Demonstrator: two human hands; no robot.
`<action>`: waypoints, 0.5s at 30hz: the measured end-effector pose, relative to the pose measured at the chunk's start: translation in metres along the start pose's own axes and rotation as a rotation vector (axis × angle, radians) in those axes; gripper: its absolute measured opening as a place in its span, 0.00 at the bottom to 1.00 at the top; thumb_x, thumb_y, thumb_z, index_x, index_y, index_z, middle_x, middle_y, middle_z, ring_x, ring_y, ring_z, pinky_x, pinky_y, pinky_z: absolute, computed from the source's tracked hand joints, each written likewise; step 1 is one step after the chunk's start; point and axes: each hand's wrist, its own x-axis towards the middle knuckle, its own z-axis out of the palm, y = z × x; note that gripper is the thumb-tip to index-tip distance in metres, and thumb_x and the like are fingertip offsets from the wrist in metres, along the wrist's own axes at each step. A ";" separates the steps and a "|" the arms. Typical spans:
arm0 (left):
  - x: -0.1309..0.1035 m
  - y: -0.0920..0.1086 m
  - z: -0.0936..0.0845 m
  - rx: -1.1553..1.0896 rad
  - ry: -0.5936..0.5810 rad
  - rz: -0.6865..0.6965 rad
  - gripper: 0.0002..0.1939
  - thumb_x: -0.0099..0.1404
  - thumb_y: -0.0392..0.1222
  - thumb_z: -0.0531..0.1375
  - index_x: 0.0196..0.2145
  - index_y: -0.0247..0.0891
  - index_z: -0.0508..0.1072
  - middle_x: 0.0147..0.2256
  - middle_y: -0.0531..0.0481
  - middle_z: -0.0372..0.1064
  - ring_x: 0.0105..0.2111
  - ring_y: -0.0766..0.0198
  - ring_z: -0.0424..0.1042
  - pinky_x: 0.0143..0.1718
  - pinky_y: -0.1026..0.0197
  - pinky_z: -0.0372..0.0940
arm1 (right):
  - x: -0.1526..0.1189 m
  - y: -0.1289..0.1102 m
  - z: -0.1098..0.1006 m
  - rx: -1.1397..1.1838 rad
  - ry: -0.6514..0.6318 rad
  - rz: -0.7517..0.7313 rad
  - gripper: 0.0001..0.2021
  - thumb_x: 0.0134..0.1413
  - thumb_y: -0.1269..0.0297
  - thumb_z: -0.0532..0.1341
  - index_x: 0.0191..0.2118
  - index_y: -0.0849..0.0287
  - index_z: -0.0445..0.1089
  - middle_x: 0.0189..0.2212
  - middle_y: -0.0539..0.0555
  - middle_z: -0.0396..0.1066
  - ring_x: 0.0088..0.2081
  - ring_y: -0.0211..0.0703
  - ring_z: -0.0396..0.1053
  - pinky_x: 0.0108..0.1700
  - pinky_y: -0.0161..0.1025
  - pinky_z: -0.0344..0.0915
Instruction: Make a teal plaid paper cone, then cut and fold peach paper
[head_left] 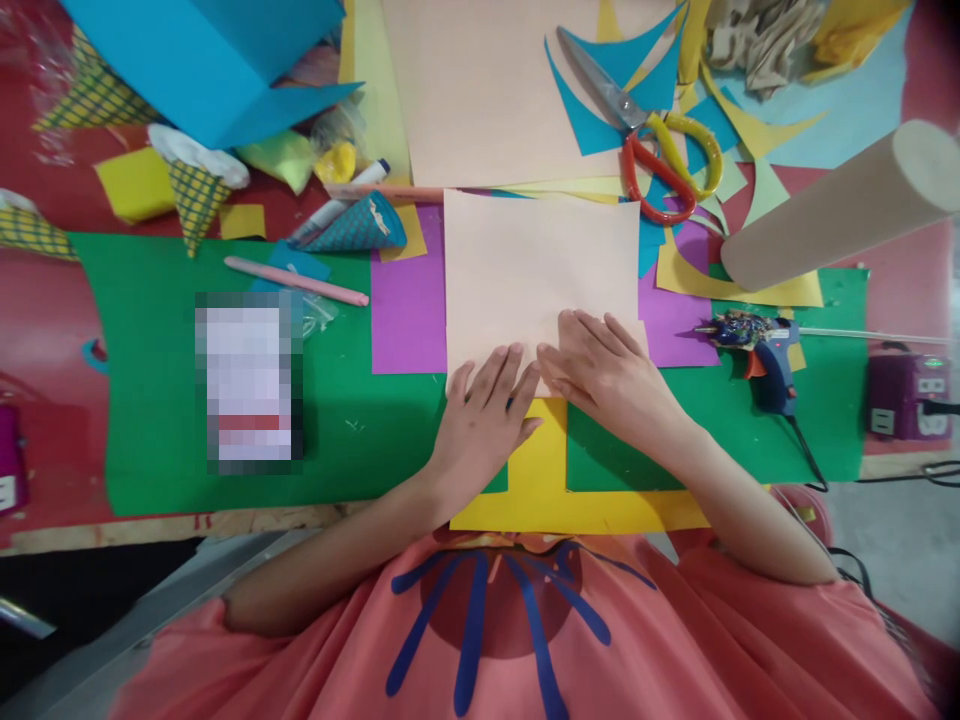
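A peach sheet of paper [536, 250] lies on the table in front of me, over purple paper [409, 310]. My left hand [487, 410] rests on its lower left edge with the fingers spread. Flat across the lower right part of the same sheet lies my right hand [611, 365], its fingers stretched out. The front edge of the peach paper appears folded or doubled under my fingers. Below it, yellow paper [538, 460] shows between my wrists, on top of a green sheet [375, 430].
Scissors [637, 120] with red and yellow handles lie behind the sheet. To the right are a glue gun [765, 350], a cardboard tube [832, 210] and a purple power socket [907, 395]. A pink pen [296, 280], blurred phone-like object [247, 385] and checked cones [196, 190] are left.
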 end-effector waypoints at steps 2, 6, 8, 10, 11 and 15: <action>0.000 -0.001 0.000 0.025 0.020 0.011 0.27 0.73 0.47 0.49 0.65 0.34 0.57 0.65 0.33 0.53 0.64 0.46 0.58 0.60 0.42 0.56 | -0.002 -0.001 0.000 0.003 0.004 0.005 0.20 0.66 0.62 0.51 0.59 0.62 0.66 0.63 0.66 0.62 0.65 0.58 0.59 0.63 0.57 0.60; 0.003 -0.012 -0.004 0.024 0.037 0.040 0.23 0.73 0.38 0.49 0.64 0.38 0.60 0.64 0.37 0.56 0.63 0.51 0.61 0.60 0.44 0.59 | -0.006 -0.002 0.002 0.034 -0.015 0.062 0.23 0.65 0.62 0.52 0.63 0.63 0.61 0.65 0.66 0.58 0.66 0.58 0.56 0.65 0.58 0.57; 0.005 -0.022 -0.008 0.015 0.023 0.075 0.24 0.72 0.33 0.48 0.64 0.41 0.61 0.64 0.41 0.58 0.63 0.54 0.61 0.62 0.46 0.57 | -0.003 -0.002 0.003 0.039 -0.037 0.072 0.24 0.65 0.61 0.53 0.63 0.62 0.61 0.66 0.66 0.57 0.67 0.58 0.55 0.65 0.58 0.56; 0.007 -0.032 -0.010 0.022 0.038 0.093 0.24 0.72 0.34 0.49 0.64 0.40 0.62 0.64 0.41 0.59 0.63 0.54 0.61 0.62 0.47 0.58 | 0.003 -0.001 0.003 0.033 -0.046 0.063 0.24 0.65 0.59 0.52 0.63 0.63 0.61 0.66 0.66 0.56 0.67 0.58 0.54 0.65 0.58 0.57; 0.008 -0.036 -0.012 0.030 0.046 0.094 0.24 0.72 0.34 0.49 0.64 0.39 0.62 0.64 0.41 0.59 0.63 0.54 0.61 0.62 0.48 0.59 | 0.006 -0.001 0.004 0.029 -0.045 0.058 0.24 0.66 0.58 0.52 0.63 0.63 0.61 0.66 0.66 0.56 0.67 0.59 0.54 0.65 0.58 0.57; 0.010 -0.038 -0.012 0.037 0.071 0.055 0.24 0.73 0.33 0.47 0.64 0.37 0.61 0.63 0.39 0.59 0.63 0.52 0.61 0.61 0.47 0.61 | 0.017 0.001 0.005 0.027 -0.031 0.051 0.26 0.66 0.56 0.50 0.64 0.64 0.60 0.66 0.66 0.57 0.67 0.58 0.54 0.66 0.57 0.55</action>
